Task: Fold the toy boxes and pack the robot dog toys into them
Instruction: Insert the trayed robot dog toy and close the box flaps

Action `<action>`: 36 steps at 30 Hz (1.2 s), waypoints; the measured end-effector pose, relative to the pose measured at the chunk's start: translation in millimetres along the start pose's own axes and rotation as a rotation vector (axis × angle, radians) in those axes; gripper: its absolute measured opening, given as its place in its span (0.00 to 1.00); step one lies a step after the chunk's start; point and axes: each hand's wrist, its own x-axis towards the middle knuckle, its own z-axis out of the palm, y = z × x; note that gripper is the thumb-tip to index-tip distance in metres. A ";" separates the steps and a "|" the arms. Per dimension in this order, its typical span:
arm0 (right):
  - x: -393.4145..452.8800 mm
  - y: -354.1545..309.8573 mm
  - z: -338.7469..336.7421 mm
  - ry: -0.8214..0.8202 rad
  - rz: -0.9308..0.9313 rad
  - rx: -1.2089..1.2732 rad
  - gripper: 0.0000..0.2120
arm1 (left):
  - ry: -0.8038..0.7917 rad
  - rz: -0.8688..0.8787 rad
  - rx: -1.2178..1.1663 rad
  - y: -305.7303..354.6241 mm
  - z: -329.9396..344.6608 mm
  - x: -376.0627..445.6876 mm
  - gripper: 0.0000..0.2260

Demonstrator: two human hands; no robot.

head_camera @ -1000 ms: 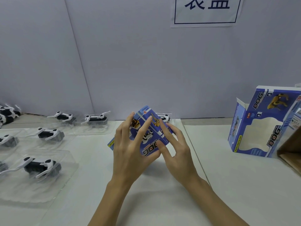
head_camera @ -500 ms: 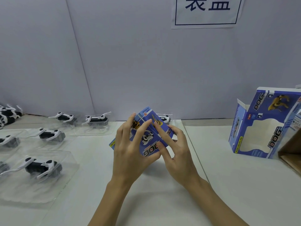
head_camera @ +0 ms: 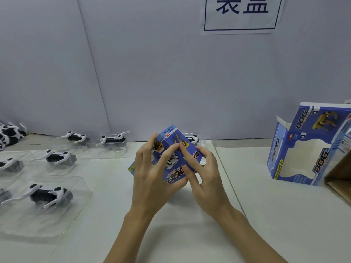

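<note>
A small blue toy box printed with dogs and "DOG" is held tilted above the white table, in the middle of the view. My left hand grips its left side, fingers spread over the front. My right hand holds its right side, index finger pressing the top panel near the crease. Several black-and-white robot dog toys in clear plastic trays lie at the left, the nearest one at the front left. Another dog in a tray shows just behind the box.
An opened blue toy box with a white window stands at the right. A brown cardboard carton sits at the right edge. A pale wall with a paper sign rises behind the table.
My right index finger has slid further across the box's top panel toward my left fingers. The box stays in both hands at much the same spot.
</note>
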 end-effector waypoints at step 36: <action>15.4 19.4 -39.2 -0.009 0.484 0.139 0.30 | -0.064 -0.988 -0.835 -31.9 2.1 -3.7 0.34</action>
